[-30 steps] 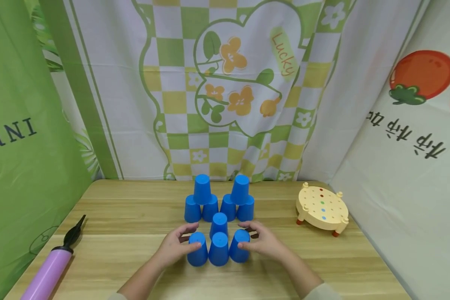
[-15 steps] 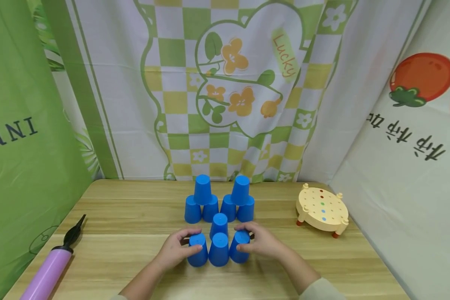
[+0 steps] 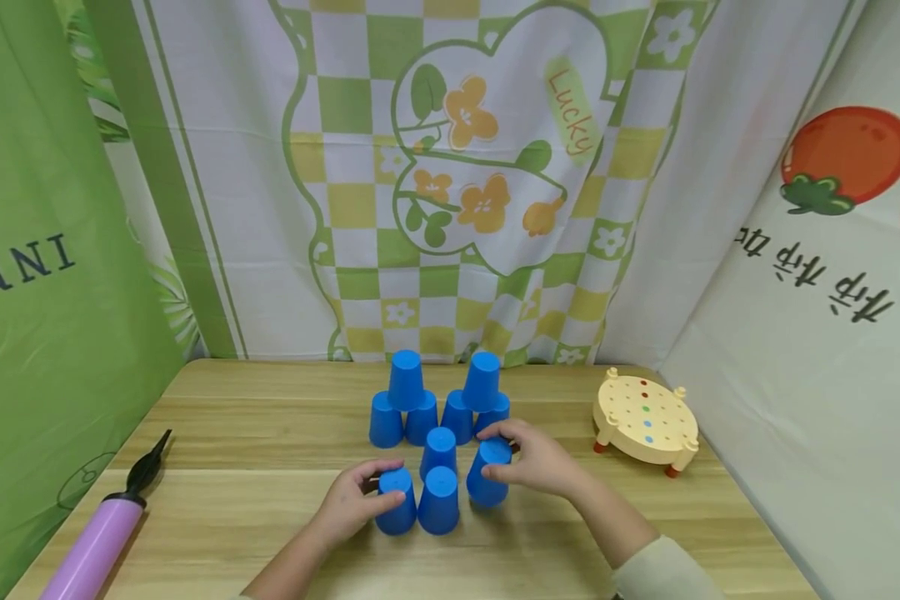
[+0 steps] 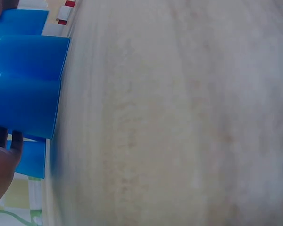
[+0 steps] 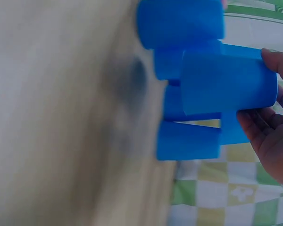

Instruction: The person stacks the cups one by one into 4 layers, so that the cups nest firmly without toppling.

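My right hand (image 3: 537, 460) grips an upside-down blue cup (image 3: 489, 473) near its top, thumb in front and fingers behind. In the right wrist view this held cup (image 5: 228, 82) hangs above the table, its rim off the surface. My left hand (image 3: 348, 502) holds the front-left blue cup (image 3: 397, 502), which stands on the table. Between the hands stands a middle blue cup (image 3: 438, 502), with another blue cup (image 3: 439, 450) right behind it. Farther back are two small stacks, each with one upper cup (image 3: 405, 379) across two lower ones; the right stack's upper cup (image 3: 482, 382) matches it.
A cream round pegboard stool (image 3: 645, 417) with red-tipped legs stands at the right of the wooden table (image 3: 270, 417). At the left edge lies a purple hand pump (image 3: 101, 542) with a black nozzle. A patterned curtain (image 3: 345, 250) hangs behind the table.
My right hand has closed on the front-right cup and lifted it up, shifting it slightly right and back. My left hand has settled closer around its cup, which stays in place.
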The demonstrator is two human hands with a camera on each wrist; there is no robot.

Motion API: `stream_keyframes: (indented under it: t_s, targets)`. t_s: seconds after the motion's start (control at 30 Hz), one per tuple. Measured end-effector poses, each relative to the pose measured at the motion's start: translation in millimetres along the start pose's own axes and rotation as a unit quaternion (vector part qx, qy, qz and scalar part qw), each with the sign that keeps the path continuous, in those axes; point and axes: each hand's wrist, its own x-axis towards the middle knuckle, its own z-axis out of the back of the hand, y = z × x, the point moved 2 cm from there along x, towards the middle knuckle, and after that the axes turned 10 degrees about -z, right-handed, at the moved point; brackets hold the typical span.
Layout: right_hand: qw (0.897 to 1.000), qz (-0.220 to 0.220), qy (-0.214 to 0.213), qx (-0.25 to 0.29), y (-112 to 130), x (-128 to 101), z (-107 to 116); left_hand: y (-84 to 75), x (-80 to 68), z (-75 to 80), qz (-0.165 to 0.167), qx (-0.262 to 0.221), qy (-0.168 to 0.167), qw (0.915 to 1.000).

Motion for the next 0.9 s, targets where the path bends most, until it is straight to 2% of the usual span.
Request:
stream_keyframes:
  t_s: [0.17, 0.37, 0.63, 0.9]
  targets:
    - [1.0, -0.003, -0.005, -0.004, 19.6, 1.4, 26.0, 2.2, -0.8, -0.5, 0.001, -0.004, -0.017, 0.9999]
    - [0.999, 0.009, -0.03, -0.023, 40.7, 11.8, 49.0, 5.1, -0.6, -1.4, -0.001, -0.006, -0.02, 0.9998]
    - [0.996, 0.047, -0.062, -0.038, 70.9, 33.1, 70.4, 5.5, -1.1, -1.9, 0.007, -0.012, -0.014, 0.9998]
    - [0.996, 0.048, -0.071, -0.038, 90.7, 63.9, 81.4, 6.0, -1.4, -1.1, 0.003, -0.014, -0.017, 0.9998]
